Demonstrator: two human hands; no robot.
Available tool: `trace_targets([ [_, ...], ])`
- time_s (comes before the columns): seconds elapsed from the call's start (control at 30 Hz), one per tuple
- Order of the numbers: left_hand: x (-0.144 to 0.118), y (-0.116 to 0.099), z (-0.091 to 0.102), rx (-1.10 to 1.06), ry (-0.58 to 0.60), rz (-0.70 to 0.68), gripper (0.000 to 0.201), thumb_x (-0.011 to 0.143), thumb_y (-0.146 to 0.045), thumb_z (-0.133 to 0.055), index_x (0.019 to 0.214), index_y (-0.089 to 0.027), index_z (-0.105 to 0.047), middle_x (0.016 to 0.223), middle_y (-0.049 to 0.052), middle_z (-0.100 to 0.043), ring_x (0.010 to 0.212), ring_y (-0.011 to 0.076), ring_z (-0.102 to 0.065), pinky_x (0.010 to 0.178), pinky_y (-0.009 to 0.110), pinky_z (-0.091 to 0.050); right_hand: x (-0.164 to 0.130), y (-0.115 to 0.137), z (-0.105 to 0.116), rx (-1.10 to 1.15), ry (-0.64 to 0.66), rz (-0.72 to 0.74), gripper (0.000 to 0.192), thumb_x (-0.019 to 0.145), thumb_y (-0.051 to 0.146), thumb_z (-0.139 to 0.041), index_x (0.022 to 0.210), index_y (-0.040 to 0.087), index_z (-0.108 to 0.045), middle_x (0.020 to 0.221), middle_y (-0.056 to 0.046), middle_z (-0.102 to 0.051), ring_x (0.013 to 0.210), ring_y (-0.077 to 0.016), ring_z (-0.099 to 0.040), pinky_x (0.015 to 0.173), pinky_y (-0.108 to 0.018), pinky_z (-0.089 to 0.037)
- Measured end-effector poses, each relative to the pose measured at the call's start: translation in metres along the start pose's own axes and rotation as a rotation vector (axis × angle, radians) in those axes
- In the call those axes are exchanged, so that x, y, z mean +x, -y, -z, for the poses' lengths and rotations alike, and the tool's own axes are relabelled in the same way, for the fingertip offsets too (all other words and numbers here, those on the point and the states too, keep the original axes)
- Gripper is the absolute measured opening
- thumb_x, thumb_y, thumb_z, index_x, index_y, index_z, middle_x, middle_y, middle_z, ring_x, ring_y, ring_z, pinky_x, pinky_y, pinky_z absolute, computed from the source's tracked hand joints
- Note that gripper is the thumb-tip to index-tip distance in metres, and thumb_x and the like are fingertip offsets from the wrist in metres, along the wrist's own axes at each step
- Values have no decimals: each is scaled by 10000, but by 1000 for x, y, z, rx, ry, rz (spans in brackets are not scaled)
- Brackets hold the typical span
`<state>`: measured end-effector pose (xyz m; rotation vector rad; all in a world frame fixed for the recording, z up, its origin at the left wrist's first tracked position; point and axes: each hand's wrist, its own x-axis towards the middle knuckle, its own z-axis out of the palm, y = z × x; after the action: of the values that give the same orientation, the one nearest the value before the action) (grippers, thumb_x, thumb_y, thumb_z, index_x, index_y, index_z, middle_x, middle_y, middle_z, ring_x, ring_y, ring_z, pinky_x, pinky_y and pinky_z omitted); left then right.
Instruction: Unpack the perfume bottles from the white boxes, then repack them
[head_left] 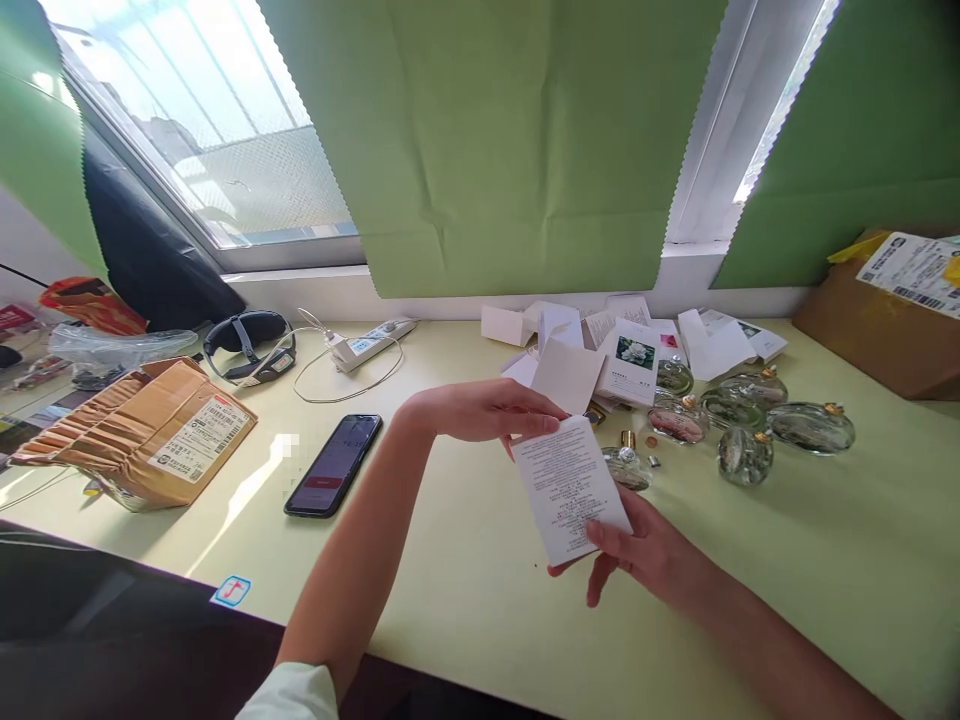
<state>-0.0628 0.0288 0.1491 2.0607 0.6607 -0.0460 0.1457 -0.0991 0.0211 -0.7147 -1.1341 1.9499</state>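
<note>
Between both hands, above the table, is a small white carton (566, 485) with its printed text side facing up. My left hand (495, 408) has its fingers closed over the carton's top end. From the lower right, my right hand (637, 545) grips the bottom end, thumb on the text and fingers underneath. Just beyond the carton stands a glass perfume bottle (628, 468) with a gold neck, partly hidden by it. More oval glass bottles lie to the right, among them a clear one (811, 428) and a pinkish one (677, 420).
Opened white cartons (634, 360) are heaped by the wall. Left of my arm lies a phone (335, 467); beyond it are a power strip (373, 343), a headband device (251, 350) and a torn paper package (142, 430). A cardboard box (885, 325) stands at the right.
</note>
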Motion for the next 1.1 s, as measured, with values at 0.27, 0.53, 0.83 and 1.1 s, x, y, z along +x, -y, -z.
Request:
trace_targets([
  [0.27, -2, 4, 3, 41, -13, -47, 381, 914, -307, -569, 1286, -242, -620, 1161, 79, -705, 930, 164, -684, 748, 241, -535, 1, 1, 8, -74, -81, 12, 442, 872, 332, -671, 1281, 253, -523, 1127, -79, -649, 941, -229, -677, 592, -349, -647],
  [0.53, -2, 3, 5, 84, 60, -69, 486, 857, -243, -630, 1339, -268, -568, 1270, 50, -653, 911, 142, -697, 713, 203, -549, 2, -5, 17, -100, -36, -11, 461, 875, 302, -675, 1307, 254, -520, 1055, -62, -649, 897, -207, -670, 576, -342, -653],
  [0.83, 1, 1, -1, 121, 80, 4, 544, 820, -262, -654, 1351, -292, -537, 1218, 34, -665, 882, 140, -700, 680, 196, -539, 2, -4, 19, -141, -35, -40, 444, 865, 308, -686, 1268, 224, -519, 1007, -54, -680, 850, -204, -705, 551, -301, -631],
  [1.1, -1, -6, -4, 153, 84, -34, 510, 830, -225, -615, 1337, -214, -561, 1170, 75, -686, 877, 147, -684, 669, 195, -520, 3, -6, 16, -158, 11, -60, 384, 890, 313, -654, 1231, 209, -512, 986, -68, -711, 784, -216, -741, 531, -265, -592],
])
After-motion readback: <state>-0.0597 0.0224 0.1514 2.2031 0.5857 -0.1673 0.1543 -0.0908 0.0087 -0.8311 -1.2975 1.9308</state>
